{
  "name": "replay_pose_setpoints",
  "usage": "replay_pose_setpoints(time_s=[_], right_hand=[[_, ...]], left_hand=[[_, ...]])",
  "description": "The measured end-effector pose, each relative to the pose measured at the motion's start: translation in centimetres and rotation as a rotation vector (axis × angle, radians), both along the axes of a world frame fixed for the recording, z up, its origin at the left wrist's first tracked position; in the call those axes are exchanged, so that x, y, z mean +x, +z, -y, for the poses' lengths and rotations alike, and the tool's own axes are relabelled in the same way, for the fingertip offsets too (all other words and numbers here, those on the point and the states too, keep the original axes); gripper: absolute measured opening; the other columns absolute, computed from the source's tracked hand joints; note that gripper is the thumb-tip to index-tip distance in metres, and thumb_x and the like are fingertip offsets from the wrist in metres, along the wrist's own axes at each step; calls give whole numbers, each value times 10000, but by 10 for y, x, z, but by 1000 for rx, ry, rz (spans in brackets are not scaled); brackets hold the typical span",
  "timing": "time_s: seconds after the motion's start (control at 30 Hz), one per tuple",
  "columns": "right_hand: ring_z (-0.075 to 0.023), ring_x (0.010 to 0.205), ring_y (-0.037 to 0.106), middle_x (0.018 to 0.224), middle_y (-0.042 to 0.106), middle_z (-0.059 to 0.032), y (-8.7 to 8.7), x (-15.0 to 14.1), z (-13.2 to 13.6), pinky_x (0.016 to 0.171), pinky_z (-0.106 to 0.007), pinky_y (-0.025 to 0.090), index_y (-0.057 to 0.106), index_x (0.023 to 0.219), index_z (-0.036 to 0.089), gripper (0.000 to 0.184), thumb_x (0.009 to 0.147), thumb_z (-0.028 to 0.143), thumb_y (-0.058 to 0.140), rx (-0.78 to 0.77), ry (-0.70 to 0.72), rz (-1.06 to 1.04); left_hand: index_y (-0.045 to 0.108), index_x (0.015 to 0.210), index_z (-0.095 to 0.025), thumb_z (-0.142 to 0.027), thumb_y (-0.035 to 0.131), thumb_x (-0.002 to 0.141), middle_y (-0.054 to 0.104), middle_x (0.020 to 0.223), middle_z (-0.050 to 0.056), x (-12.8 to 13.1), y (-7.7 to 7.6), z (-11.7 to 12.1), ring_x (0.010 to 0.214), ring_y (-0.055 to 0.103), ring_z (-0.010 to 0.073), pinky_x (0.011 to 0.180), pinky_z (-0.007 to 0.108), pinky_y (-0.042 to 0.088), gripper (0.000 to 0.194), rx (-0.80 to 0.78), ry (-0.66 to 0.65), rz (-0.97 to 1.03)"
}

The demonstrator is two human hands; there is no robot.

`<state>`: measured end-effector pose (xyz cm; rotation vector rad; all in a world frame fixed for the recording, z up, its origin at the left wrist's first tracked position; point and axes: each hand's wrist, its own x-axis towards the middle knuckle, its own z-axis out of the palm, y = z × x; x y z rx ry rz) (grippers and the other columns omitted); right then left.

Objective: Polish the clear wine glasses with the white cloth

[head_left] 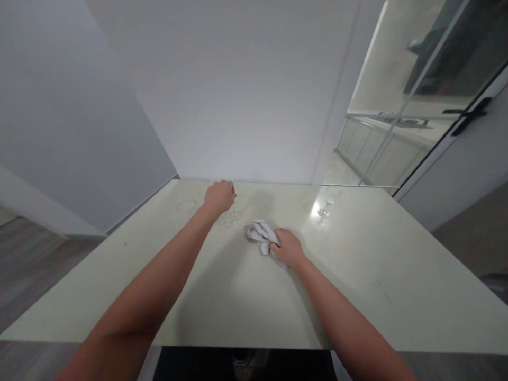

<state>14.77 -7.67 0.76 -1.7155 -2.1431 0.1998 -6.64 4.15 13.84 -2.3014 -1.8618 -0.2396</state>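
Pale, glossy table (357, 275) against a bare white wall. Left hand (219, 196) is closed around a clear wine glass (229, 216) standing near the far edge; right hand (288, 247) grips a crumpled white cloth (260, 233) just beside it. Another glass (326, 203) stands well apart, rightward — hard to see, so a careless sweep could topple it — or the held stem might snap under pressure.

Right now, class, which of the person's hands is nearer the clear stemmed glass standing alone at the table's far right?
Right. The right hand grips the white cloth near that glass; the left hand is farther left.
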Motion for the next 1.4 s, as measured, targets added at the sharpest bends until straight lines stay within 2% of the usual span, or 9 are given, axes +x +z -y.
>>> replay_pose_setpoints(time_s=[0.37,0.47,0.57,0.8,0.9,1.0,1.17,1.27,1.4], right_hand=[[-200,919,554,977,644,-71,2,0,0,780,-292,379,575,940,199,164,839,320,527,-31,-11,-7],[-208,934,562,987,648,-76,3,-2,0,784,-298,391,579,949,200,178,836,326,525,-32,-22,-7],[-221,961,575,1011,656,-87,5,-4,0,801,-308,412,589,976,196,204,840,325,508,-34,-26,0],[-265,1196,546,1293,614,-98,2,-1,-1,982,-363,424,530,1299,213,451,867,338,501,-54,25,-105],[-251,1369,408,1485,459,-54,-2,3,-1,1117,-383,327,393,1444,250,531,929,373,432,-51,119,-171],[-248,1394,380,1514,419,-41,-3,5,-1,1156,-398,285,367,1464,247,562,937,430,433,-75,136,-214],[-256,1361,423,1481,464,-63,1,2,-2,1108,-411,346,409,1437,242,512,939,361,432,-77,113,-158],[-269,1240,534,1354,584,-96,2,-2,-2,985,-377,432,508,1346,219,462,895,318,486,-92,42,-98],[-247,1004,615,1082,682,-111,3,-4,-1,832,-325,447,628,1094,184,300,846,325,536,-74,-69,-79]], left_hand=[[663,950,-162,-314,578,836,642,1094,140,-12,11,-3,1007,615,297,840,374,484,208,-87,28,-78],[598,1078,-159,-374,611,824,635,1105,145,5,16,9,1060,578,324,885,413,459,333,70,5,-18],[547,1127,-168,-406,569,867,631,1096,129,46,9,23,1067,566,308,914,420,439,353,245,-138,167],[422,1351,-215,-370,601,882,520,1317,139,192,-28,37,1185,518,289,966,411,427,526,96,-635,409],[398,1389,-258,-397,606,888,350,1476,182,239,-34,27,1255,473,337,968,455,426,560,-22,-677,419],[555,1197,-186,-346,629,879,481,1343,192,261,-36,17,1144,560,312,915,420,461,363,-115,-669,418],[591,924,-171,-292,609,890,602,1059,100,235,-31,32,961,620,217,863,331,488,127,-67,-714,458],[560,898,-187,-284,605,884,605,1045,78,186,-18,62,1007,601,212,903,342,492,108,72,-750,608],[551,881,-208,-299,579,884,615,1108,74,111,8,108,1128,570,216,867,343,538,95,123,-601,737]])
